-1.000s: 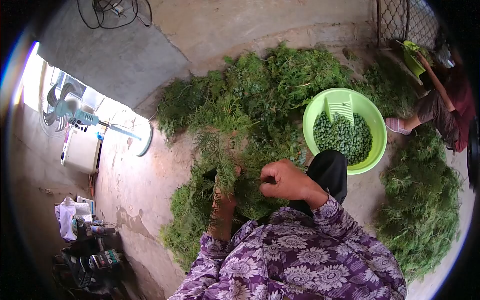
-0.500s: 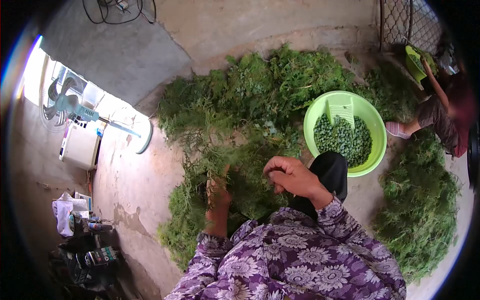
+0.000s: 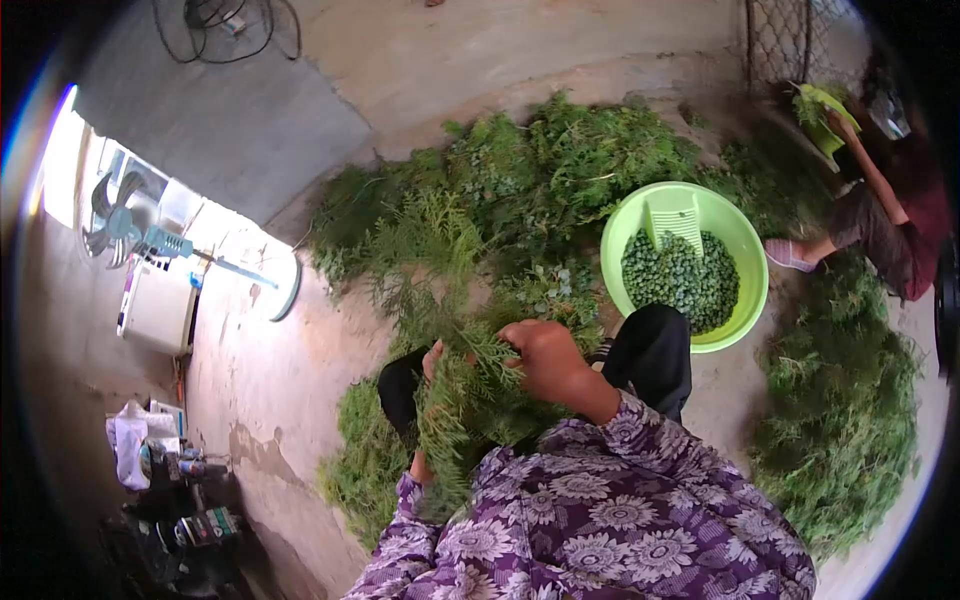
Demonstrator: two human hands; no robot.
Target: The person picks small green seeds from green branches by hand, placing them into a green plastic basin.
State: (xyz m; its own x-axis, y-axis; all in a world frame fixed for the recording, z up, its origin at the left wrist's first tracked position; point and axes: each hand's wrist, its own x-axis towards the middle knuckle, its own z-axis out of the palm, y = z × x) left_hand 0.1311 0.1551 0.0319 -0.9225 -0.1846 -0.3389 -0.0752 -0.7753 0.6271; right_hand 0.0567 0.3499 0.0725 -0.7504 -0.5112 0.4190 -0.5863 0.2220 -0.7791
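Note:
A leafy green branch (image 3: 455,385) is in front of my body, between my two hands. My left hand (image 3: 430,362) is closed round it, with the foliage covering most of the fingers. At the branch's right side is my right hand (image 3: 545,355), its fingers bent and pressed together at the sprigs; what they pinch is hidden. Beside my right knee stands a light green basin (image 3: 757,290) with a ribbed panel, part-filled with small round green cones (image 3: 690,275).
Cut branches (image 3: 580,150) lie heaped ahead, with another pile (image 3: 835,420) at the right. A co-worker's arm (image 3: 880,180) reaches to a green basin (image 3: 822,125) at the upper right. A fan (image 3: 150,235) stands at the left, near a cluttered dark stand (image 3: 190,520).
The branch and my left hand have come up in front of me. My right hand has moved left to the foliage. The co-worker's hand has shifted up with some greenery.

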